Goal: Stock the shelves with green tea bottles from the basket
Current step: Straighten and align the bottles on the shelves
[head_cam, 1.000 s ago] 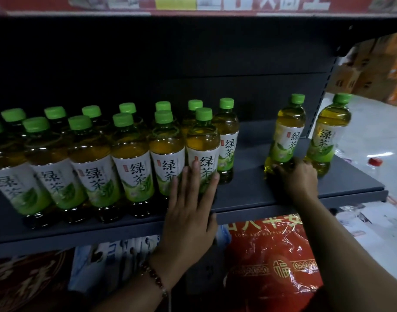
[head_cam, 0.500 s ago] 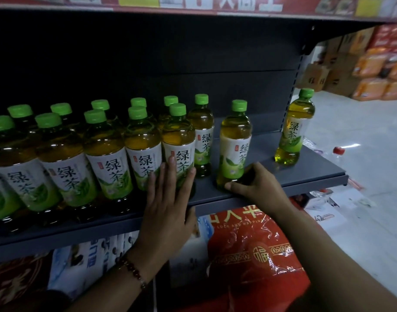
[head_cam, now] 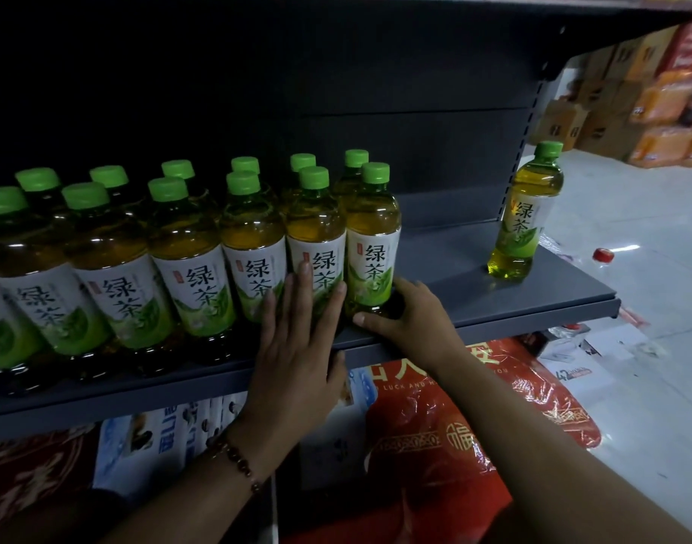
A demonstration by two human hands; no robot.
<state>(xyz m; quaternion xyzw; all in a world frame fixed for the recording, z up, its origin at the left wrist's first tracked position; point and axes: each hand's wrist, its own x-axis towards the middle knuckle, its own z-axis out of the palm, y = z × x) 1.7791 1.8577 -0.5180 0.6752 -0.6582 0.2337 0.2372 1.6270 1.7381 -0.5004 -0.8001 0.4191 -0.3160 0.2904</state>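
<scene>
Several green tea bottles with green caps stand in two rows on the dark grey shelf (head_cam: pixel 474 304). The rightmost front-row green tea bottle (head_cam: pixel 372 237) touches its neighbour, and my right hand (head_cam: pixel 409 312) grips its base. My left hand (head_cam: pixel 301 335) lies flat, fingers apart, against the labels of the neighbouring front bottles (head_cam: pixel 315 245). One lone green tea bottle (head_cam: pixel 523 214) stands apart near the shelf's right end. The basket is not in view.
A red plastic bag (head_cam: pixel 434 445) and printed packaging sit under the shelf. Stacked cardboard boxes and orange packs (head_cam: pixel 650 108) fill the far right. A red bottle cap (head_cam: pixel 602 254) lies on the pale floor. Bare shelf lies between the row and the lone bottle.
My right hand slid one bottle leftward along the shelf until it joined the front row. The other bottle stayed near the right end. My left hand kept pressing the row.
</scene>
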